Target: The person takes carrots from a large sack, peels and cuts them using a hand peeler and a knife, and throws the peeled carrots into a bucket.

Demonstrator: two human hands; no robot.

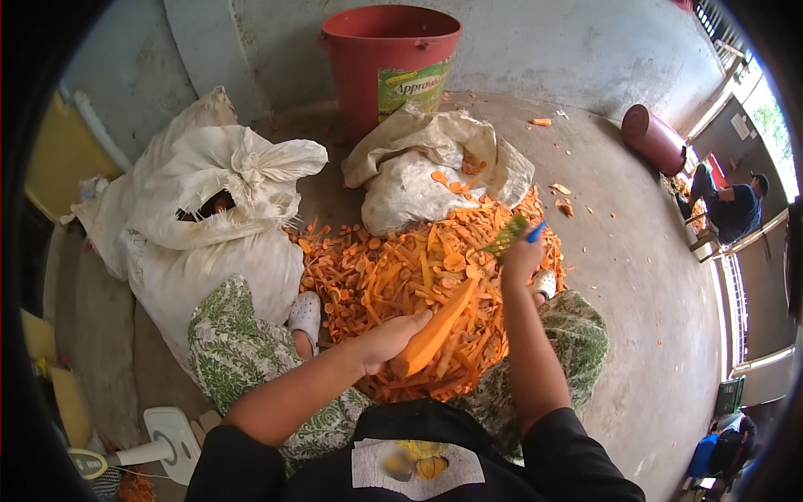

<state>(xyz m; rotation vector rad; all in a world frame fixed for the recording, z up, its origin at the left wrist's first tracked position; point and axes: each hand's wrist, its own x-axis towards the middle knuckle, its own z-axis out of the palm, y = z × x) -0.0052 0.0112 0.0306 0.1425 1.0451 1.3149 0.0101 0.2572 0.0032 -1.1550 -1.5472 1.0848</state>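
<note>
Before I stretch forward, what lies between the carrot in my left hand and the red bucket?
Going from the carrot to the bucket, the head view shows a heap of orange scraps, then a pale sack.

A vegetable-preparation workshop: orange peelings heaped on a concrete floor, a bulging sack at left, a large red tub by the far wall, another person seated at right

Room over floor at right, sack barring left, peelings heaped under carrot, bucket beyond
</note>
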